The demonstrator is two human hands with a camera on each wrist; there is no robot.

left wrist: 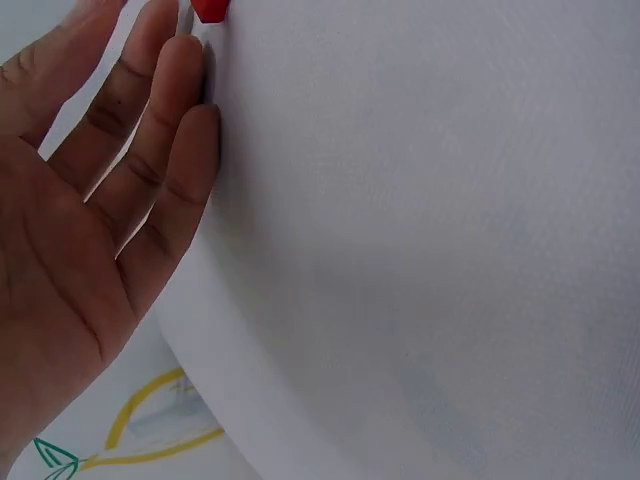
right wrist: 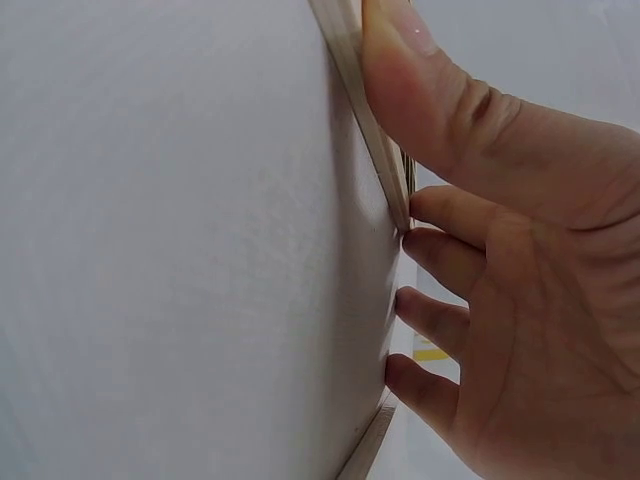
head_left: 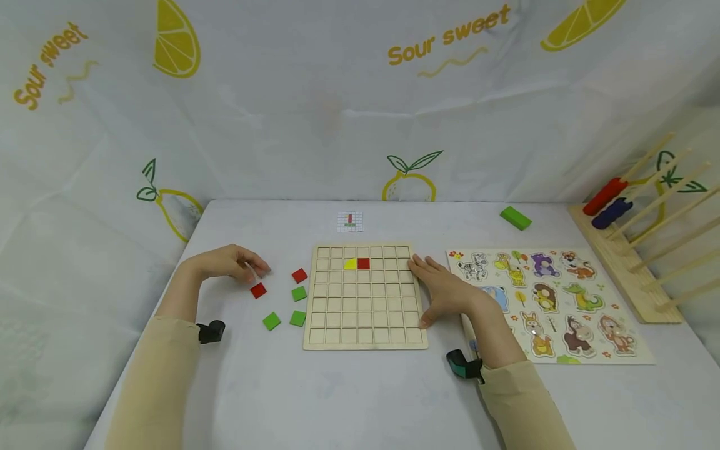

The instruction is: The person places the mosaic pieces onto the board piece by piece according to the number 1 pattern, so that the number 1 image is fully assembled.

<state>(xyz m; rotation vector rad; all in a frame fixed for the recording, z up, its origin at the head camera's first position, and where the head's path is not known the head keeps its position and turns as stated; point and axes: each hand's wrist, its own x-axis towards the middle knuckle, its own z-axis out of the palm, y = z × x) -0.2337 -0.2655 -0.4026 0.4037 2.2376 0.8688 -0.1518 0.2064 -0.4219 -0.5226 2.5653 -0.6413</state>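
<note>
In the head view my left hand (head_left: 229, 262) hovers at the left of the table, its fingers loosely bent. Just below its fingertips lies a red square tile (head_left: 258, 290); the left wrist view catches a corner of red (left wrist: 211, 9) beside the fingers. Another red tile (head_left: 299, 275) and three green tiles (head_left: 299, 294) lie between this hand and the wooden grid board (head_left: 365, 306). On the board sit a yellow piece (head_left: 350, 264) and a red tile (head_left: 364, 264), side by side. My right hand (head_left: 444, 289), fingers spread, touches the board's right edge.
A small pattern card (head_left: 350, 221) lies behind the board. To the right are an animal puzzle board (head_left: 506, 325), a green block (head_left: 515, 218) and a wooden peg rack (head_left: 635, 275) with red and blue pieces. A printed cloth backdrop (head_left: 315, 125) stands at the back.
</note>
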